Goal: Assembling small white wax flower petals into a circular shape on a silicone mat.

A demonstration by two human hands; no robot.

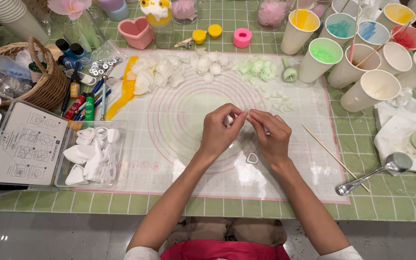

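Head camera looks steeply down, close over the mat [179,120].

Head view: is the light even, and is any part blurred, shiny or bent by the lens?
Head view: the light is soft and even, with only faint shadows under the left hand and right hand; the metal spoon and the clear mat show slight glare; the hands look sharp; the table edge curves slightly, a wide-lens effect.

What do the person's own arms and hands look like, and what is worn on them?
Both forearms are bare. A white sleeve edge shows on the left upper arm and another on the right. No rings, watch or gloves are visible on the left hand or right hand.
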